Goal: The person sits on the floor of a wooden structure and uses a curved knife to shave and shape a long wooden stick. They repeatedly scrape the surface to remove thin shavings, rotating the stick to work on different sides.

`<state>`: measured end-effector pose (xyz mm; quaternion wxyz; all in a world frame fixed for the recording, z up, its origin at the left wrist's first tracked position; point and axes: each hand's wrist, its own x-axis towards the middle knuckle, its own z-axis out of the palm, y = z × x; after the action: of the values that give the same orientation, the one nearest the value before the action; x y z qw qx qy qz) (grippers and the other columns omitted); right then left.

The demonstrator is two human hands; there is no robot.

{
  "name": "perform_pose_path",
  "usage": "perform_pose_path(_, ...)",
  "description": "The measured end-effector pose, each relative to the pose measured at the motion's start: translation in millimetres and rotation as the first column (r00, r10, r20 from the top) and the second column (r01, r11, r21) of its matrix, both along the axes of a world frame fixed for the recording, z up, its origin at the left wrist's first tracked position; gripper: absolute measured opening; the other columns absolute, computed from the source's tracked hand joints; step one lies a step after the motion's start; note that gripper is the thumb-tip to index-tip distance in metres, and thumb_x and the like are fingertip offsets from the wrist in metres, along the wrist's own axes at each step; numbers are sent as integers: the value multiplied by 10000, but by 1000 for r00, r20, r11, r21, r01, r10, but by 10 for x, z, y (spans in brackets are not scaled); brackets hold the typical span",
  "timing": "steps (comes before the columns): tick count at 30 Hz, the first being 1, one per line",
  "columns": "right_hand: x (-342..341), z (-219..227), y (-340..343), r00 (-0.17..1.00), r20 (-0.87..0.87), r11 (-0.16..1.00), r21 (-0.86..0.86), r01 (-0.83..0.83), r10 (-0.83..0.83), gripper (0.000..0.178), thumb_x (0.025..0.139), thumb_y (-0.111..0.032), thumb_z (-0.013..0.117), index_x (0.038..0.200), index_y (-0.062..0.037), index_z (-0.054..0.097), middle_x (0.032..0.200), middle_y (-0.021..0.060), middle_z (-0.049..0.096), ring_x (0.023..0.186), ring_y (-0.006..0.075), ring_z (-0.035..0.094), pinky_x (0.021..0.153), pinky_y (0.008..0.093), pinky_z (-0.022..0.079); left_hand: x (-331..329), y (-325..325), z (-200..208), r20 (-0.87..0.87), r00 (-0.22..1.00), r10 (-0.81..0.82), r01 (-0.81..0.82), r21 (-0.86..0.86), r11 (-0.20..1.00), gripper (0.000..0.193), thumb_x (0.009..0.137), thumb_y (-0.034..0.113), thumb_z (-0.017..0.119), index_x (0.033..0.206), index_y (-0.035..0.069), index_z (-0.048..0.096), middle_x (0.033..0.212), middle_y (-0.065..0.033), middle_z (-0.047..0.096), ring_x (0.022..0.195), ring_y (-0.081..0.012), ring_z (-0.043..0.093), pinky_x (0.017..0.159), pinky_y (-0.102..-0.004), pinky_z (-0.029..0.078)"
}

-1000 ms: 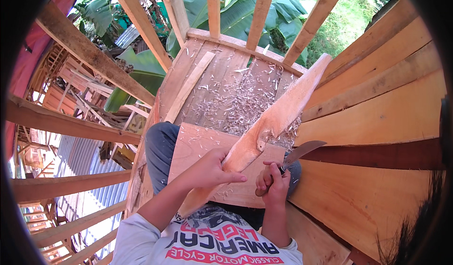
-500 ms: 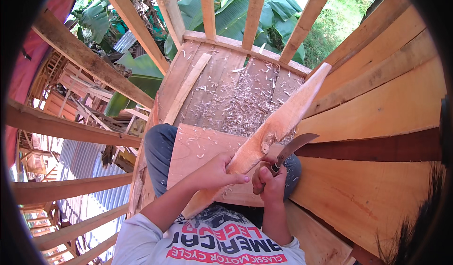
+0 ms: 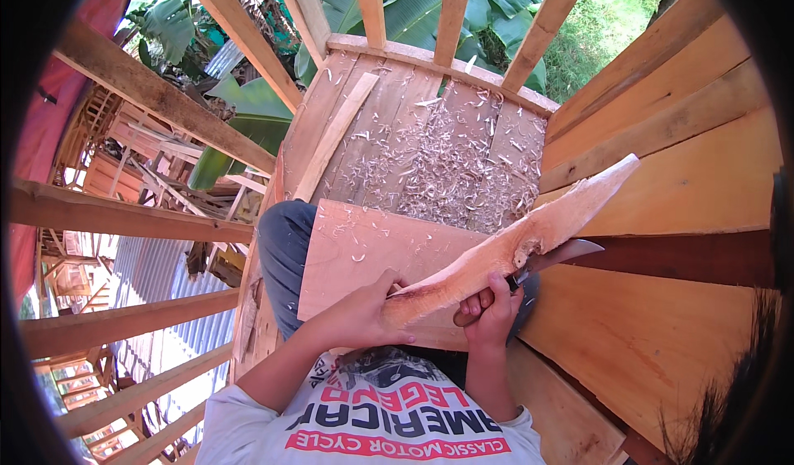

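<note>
A long, pale piece of carved wood (image 3: pixel 480 262) slants across my lap, its tapered tip toward the far right. My left hand (image 3: pixel 368 309) is closed round its near end. In my right hand (image 3: pixel 488 309) is a knife (image 3: pixel 566 254) with a broad curved blade and a wooden handle, my fingers wrapped round the handle. The blade lies against the wood's near edge, beside a dark, rough notch; part of the blade's edge is hidden behind the wood. Under both hands a flat wooden board (image 3: pixel 351 246) rests across my legs.
Curled shavings (image 3: pixel 447 159) cover much of the plank floor (image 3: pixel 356 163), where a loose narrow strip (image 3: pixel 339 130) lies at the left. Slatted wooden rails (image 3: pixel 141 225) enclose the left and far sides. Wide planks (image 3: pixel 662 192) form the right wall.
The carved wood has swung clockwise, its tip now lower and farther right. My right hand has moved slightly right, bringing the knife blade against the wood and turning it to point rightward.
</note>
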<state>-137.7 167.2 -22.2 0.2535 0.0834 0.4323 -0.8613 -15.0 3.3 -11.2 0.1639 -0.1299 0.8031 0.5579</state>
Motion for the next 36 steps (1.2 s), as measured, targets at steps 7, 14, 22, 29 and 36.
perform_pose_path(7, -72, 20, 51, 997, -22, 994, 86, -72, 74, 144, 910, -184, 531, 954, -60, 471, 529, -10, 356, 383, 97, 379, 361, 247, 337, 19, 118, 128, -22, 987, 157, -158, -38, 987, 583, 721, 342, 730, 1108, -50, 540, 890, -256, 635, 836, -370, 643, 746, -383, 495)
perform_pose_path(14, -61, -83, 153, 912, -233, 931, 227, -286, 338, 437, 964, -423, 427, 905, -9, 552, 521, -4, 390, 390, 80, 372, 366, 231, 292, -81, -65, 252, -69, 953, 294, -287, 92, 953, 603, 720, 331, 730, 1132, -65, 536, 875, -224, 641, 770, -282, 650, 706, -344, 498)
perform_pose_path(22, -11, -18, 18, 677, -428, 701, 689, -185, 599, 532, 965, -439, 407, 808, 21, 624, 513, -12, 426, 409, 63, 368, 408, 220, 262, -60, -170, 296, -151, 955, 254, -256, 7, 967, 632, 704, 358, 728, 1114, -72, 514, 819, -256, 628, 752, -362, 649, 678, -383, 500)
perform_pose_path(29, -202, -39, 101, 450, -628, 523, 778, 347, 635, 404, 900, -369, 545, 737, 0, 541, 558, 123, 434, 483, 276, 469, 469, 350, 353, 4, -182, 377, -111, 963, 244, -246, -9, 969, 575, 707, 341, 709, 1065, -65, 514, 749, -274, 613, 725, -423, 630, 656, -414, 500)
perform_pose_path(36, -379, -37, 239, 558, -618, 457, 786, 416, 554, 528, 911, -459, 506, 705, 26, 532, 545, 59, 399, 515, 139, 404, 478, 296, 309, 96, -101, 302, -59, 974, 220, -210, 143, 967, 540, 717, 286, 697, 1082, -69, 516, 773, -262, 620, 724, -404, 637, 672, -394, 499)
